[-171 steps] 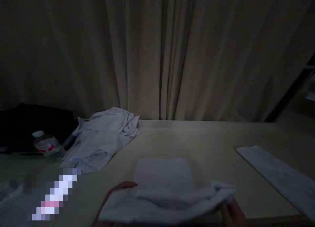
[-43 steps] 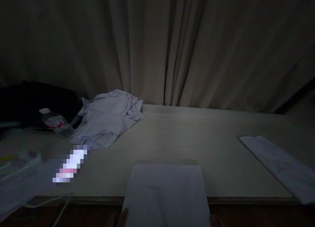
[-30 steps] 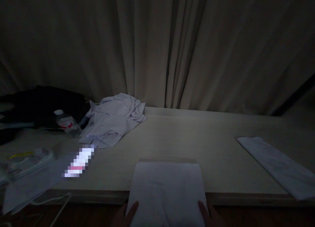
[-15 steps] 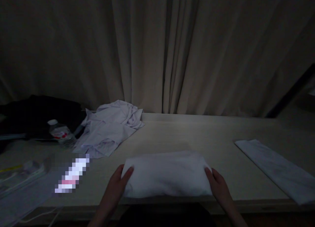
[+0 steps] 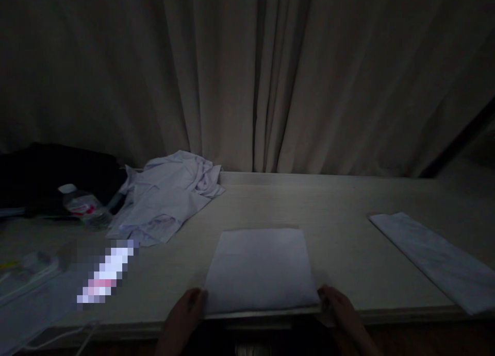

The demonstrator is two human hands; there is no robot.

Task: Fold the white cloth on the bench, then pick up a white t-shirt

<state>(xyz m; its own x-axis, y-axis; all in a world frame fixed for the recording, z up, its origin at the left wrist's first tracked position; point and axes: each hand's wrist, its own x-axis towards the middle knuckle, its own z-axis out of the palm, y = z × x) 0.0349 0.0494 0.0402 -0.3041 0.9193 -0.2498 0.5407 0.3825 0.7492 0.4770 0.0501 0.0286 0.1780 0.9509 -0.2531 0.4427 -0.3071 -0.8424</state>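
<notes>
A folded white cloth lies in a neat block on the table, its near edge at the table's front edge. My left hand is closed, with thumb and fingers pinching the near left corner. At the near right corner, my right hand is likewise closed, fingertips on the cloth's edge. The dim light blurs the fingers somewhat. What kind of garment or fabric is folded here cannot be made out.
A crumpled white shirt-like cloth lies at the back left, beside a plastic bottle and dark fabric. On the right lies another folded white cloth. A pixelated bright screen sits at left. Curtains hang behind the table.
The folded cloth has gone from being held up between both hands to lying flatter on the table. Both hands have shifted down to its near corners.
</notes>
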